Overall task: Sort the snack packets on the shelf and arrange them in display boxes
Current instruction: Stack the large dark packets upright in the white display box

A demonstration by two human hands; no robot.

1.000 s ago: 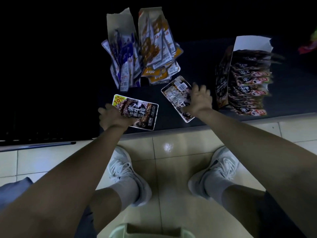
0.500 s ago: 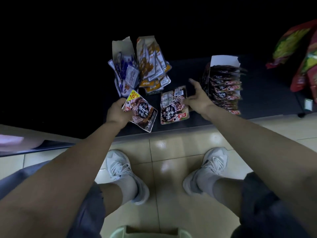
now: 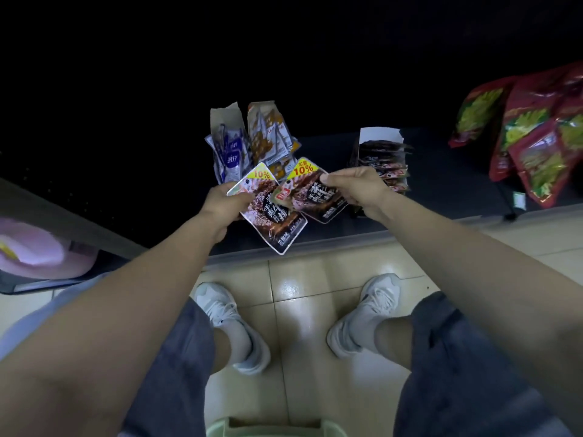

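Left hand (image 3: 225,200) pinches a dark packet (image 3: 274,219) by its upper corner. Right hand (image 3: 356,184) pinches a matching second packet (image 3: 312,197) at its top edge. Both packets hang in the air above the front of the shelf (image 3: 435,184), the right one overlapping the left. Neither is in a box.

Risks noted:
- Each grip is a light pinch on glossy film. A slip would likely drop a packet over the shelf lip onto the floor tiles (image 3: 303,310).
- The overlapped packets may catch on each other when drawn apart.
- The dark box (image 3: 381,138), just beside the right hand, looks full, with its front packets fanned forward. Forcing more in could push those off the edge.
- Light is poor. Whether these packets match that box's stock cannot be confirmed, so a missort is possible.
- The blue box (image 3: 225,134) and orange box (image 3: 263,127) stand just behind the hands with loose packets spilling out. A passing wrist could knock them.
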